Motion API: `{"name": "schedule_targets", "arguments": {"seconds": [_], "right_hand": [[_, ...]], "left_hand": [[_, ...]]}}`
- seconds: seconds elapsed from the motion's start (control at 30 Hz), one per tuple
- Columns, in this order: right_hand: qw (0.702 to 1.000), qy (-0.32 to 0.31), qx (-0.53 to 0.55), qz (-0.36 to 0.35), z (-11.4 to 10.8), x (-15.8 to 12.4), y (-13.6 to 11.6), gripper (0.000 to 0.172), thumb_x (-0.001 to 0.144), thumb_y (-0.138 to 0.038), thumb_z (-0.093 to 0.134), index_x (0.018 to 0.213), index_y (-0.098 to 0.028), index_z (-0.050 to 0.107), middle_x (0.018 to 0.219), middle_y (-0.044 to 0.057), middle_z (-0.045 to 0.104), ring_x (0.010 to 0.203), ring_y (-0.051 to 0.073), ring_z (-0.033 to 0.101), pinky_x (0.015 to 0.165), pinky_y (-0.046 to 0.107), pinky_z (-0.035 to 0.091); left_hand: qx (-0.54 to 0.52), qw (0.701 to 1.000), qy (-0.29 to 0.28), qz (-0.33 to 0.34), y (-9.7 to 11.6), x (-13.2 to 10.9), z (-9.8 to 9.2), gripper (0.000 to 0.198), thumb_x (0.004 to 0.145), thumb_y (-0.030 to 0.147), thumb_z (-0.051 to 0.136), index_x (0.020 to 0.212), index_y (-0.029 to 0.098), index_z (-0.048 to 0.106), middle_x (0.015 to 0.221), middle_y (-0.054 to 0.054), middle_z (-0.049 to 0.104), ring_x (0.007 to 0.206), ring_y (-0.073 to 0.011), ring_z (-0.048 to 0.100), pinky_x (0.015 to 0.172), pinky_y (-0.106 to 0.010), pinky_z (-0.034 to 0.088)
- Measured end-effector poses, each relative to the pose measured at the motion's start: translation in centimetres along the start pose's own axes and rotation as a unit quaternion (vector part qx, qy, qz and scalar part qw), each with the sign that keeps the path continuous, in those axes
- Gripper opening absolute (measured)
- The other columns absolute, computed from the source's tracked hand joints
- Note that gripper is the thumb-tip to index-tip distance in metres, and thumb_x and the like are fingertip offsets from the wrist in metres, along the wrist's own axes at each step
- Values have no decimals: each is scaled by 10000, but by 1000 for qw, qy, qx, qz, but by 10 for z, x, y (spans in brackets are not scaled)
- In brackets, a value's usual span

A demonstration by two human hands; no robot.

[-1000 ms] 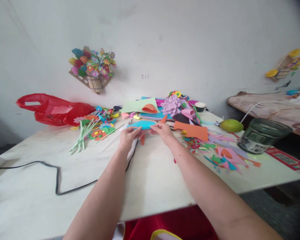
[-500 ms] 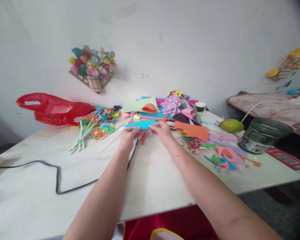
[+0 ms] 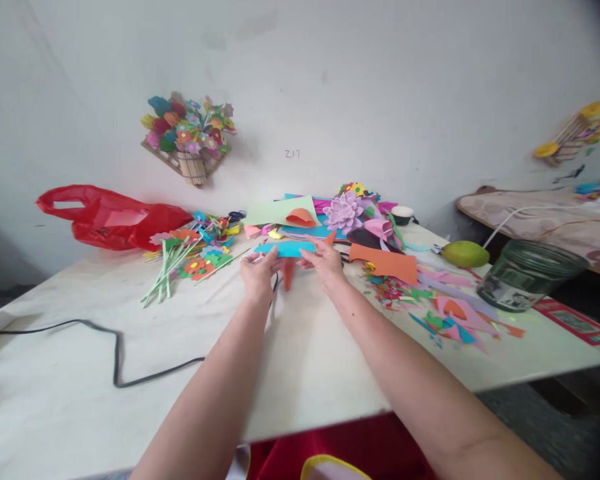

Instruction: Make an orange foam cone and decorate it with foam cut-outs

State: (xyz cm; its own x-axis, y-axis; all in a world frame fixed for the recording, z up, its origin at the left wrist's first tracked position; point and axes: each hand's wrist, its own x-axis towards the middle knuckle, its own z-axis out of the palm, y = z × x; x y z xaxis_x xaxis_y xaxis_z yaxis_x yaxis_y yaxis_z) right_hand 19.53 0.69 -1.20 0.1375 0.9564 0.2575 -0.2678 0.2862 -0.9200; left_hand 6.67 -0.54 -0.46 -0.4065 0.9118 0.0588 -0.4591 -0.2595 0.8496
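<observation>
Blue strip [image 3: 289,249] spans between left hand [image 3: 258,272] and right hand [image 3: 327,263], each pinching one side.

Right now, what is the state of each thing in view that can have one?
Blue sheet: held at both ends
Left hand: closed on its left end
Right hand: closed on its right end
Glass jar: upright, without lid
Red bag: lying, slumped
Black cable: lying loose, bent
Purple flower: assembled, petals layered

A craft workspace, it seems: bright, irregular foam-like scraps [image 3: 463,313] litter the white-topped table [image 3: 320,373] right of centre. Multicoloured artificial flowers [image 3: 187,130] in a bamboo-stick holder [image 3: 193,169] hang upper left.
</observation>
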Motion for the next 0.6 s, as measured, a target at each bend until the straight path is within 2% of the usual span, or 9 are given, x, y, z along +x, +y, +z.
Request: {"name": "schedule_targets", "arguments": {"seconds": [0.1,0.2,0.27,0.4,0.5,0.6], "right_hand": [[1000,12,17,-6,0,0,-1,500,613,-224,683,1103,-149,618,599,-33,597,490,103,584,506,228,496],[1000,13,22,-8,2,-1,-1,506,600,-231,688,1096,-155,624,623,-30,604,482,100,573,512,234,496],[1000,2,17,-8,4,-3,-1,532,594,-237,687,1117,-170,612,635,-36,605,481,99,570,515,237,496],[1000,-24,-4,-2,9,-6,2,649,587,-265,697,1212,-206,532,608,-58,605,465,101,562,504,235,487],[1000,-15,-9,4,10,-7,3,720,588,-305,717,1255,-200,468,605,-53,614,466,117,573,500,246,492],[999,25,21,12,9,-6,4,614,621,-395,704,1162,-187,502,604,-36,623,462,125,581,466,243,489]], "left_hand": [[22,998,-31,-42,-3,-2,0,391,570,382,770,714,167,476,568,-10,600,523,-157,622,584,-295,519],[71,985,-128,-88,-8,-6,1,405,565,471,751,719,136,585,631,-49,639,577,-156,623,583,-278,495],[89,976,-178,-92,-11,-7,1,417,547,467,763,746,122,638,681,-68,666,637,-167,632,606,-270,484],[75,976,-188,-76,-15,-7,-2,373,528,405,788,735,120,662,700,-73,682,688,-183,644,650,-272,476],[47,979,-185,-71,-14,-4,-4,352,546,378,782,750,122,654,736,-77,688,701,-186,648,654,-277,481],[42,983,-161,-71,-12,-3,-5,366,524,349,797,771,125,647,760,-75,689,717,-183,649,670,-280,485]]}}
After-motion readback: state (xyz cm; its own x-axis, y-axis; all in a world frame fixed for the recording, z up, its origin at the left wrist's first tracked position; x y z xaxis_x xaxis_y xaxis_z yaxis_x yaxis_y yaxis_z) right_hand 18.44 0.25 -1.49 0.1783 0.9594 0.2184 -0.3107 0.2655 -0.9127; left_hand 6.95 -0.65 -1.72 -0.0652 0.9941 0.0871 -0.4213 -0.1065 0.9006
